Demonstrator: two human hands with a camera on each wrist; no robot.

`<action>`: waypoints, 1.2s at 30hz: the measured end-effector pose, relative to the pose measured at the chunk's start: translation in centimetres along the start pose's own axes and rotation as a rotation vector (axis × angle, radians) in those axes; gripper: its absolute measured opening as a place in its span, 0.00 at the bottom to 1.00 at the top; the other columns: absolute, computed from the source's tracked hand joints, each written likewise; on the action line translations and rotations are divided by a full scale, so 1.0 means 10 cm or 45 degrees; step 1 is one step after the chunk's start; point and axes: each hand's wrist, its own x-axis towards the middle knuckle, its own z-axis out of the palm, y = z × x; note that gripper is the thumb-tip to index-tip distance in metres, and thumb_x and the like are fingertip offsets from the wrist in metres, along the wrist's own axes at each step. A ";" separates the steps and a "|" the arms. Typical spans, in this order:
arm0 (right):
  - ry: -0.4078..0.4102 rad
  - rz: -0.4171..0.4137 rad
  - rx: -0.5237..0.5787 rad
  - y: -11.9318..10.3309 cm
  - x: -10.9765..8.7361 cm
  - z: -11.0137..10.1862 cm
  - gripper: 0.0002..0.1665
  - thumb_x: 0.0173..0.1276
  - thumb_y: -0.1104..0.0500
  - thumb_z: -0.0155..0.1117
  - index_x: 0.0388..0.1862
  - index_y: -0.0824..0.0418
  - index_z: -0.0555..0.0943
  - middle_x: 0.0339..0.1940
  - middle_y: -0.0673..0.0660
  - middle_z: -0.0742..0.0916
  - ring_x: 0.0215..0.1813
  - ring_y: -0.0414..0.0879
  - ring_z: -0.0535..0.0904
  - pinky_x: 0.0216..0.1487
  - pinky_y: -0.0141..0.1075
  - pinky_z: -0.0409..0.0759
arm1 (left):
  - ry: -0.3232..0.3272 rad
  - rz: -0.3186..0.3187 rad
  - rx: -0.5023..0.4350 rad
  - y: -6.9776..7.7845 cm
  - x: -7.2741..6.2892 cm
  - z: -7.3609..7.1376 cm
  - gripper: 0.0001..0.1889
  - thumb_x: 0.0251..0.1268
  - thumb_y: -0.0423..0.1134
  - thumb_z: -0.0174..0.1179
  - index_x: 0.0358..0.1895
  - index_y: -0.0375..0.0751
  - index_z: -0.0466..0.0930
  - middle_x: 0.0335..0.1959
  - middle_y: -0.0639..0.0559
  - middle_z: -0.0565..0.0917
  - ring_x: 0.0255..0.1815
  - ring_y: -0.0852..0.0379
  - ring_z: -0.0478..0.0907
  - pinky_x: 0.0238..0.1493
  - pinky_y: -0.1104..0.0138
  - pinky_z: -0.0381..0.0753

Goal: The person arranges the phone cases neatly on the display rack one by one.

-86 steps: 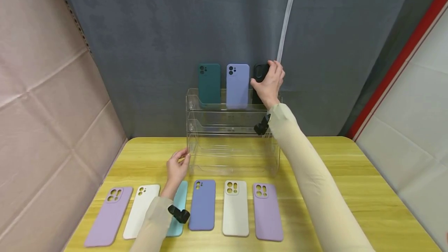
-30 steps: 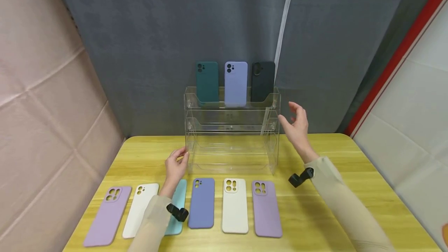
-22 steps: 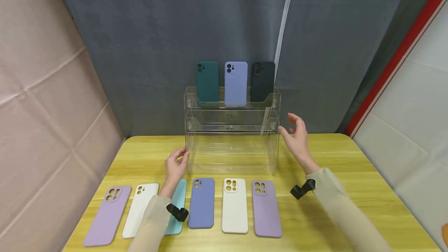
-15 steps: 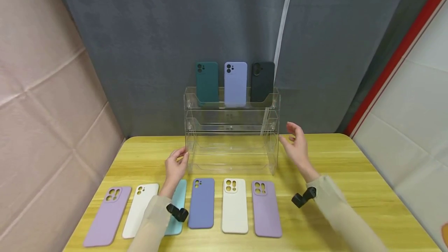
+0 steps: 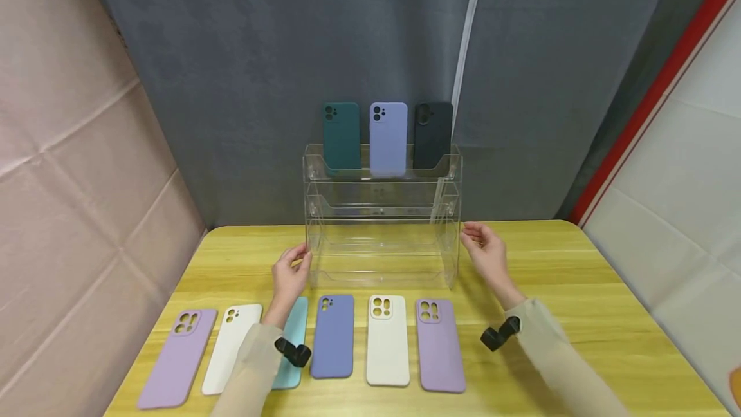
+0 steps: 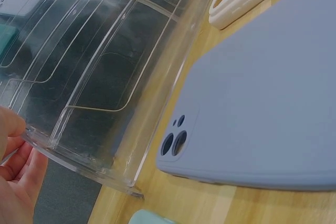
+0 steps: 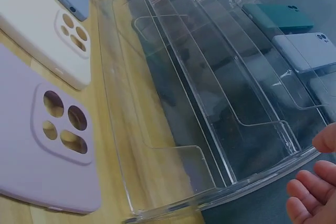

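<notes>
A clear acrylic tiered display rack stands on the table, with a dark green phone case, a lavender-blue one and a black one upright in its top tier. My left hand pinches the rack's left side panel, thumb on one side and fingers on the other in the left wrist view. My right hand is beside the right side panel, fingertips right at its edge. In the right wrist view its thumb and bent fingers stand apart, with nothing held between them.
In front of the rack lie a purple case, a white case, a light blue case partly under my left wrist, a blue-violet case, a cream case and another purple case. A grey curtain hangs behind.
My right hand has let go of the black case, leaving it upright in the top tier, and has come down to the rack's right side. The left hand has stayed in place.
</notes>
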 end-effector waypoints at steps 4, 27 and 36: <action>0.006 0.012 0.002 0.04 -0.03 0.02 0.15 0.64 0.70 0.60 0.49 0.76 0.76 0.44 0.73 0.81 0.35 0.25 0.73 0.39 0.15 0.73 | 0.014 0.022 0.003 -0.01 0.00 0.00 0.12 0.61 0.26 0.58 0.47 0.26 0.80 0.41 0.38 0.81 0.44 0.46 0.78 0.41 0.74 0.82; -0.011 0.187 -0.038 0.15 -0.58 0.08 0.20 0.60 0.69 0.63 0.51 0.75 0.74 0.45 0.71 0.81 0.39 0.35 0.75 0.39 0.16 0.74 | 0.023 0.077 0.012 -0.02 0.00 0.00 0.12 0.61 0.26 0.58 0.47 0.25 0.80 0.40 0.36 0.81 0.43 0.43 0.78 0.40 0.73 0.82; -0.021 0.359 0.012 0.15 -0.92 0.17 0.22 0.59 0.70 0.65 0.52 0.76 0.72 0.49 0.72 0.79 0.47 0.51 0.77 0.44 0.20 0.76 | 0.017 0.032 -0.018 -0.02 0.01 0.00 0.13 0.61 0.27 0.58 0.49 0.26 0.79 0.43 0.37 0.81 0.44 0.44 0.78 0.41 0.74 0.81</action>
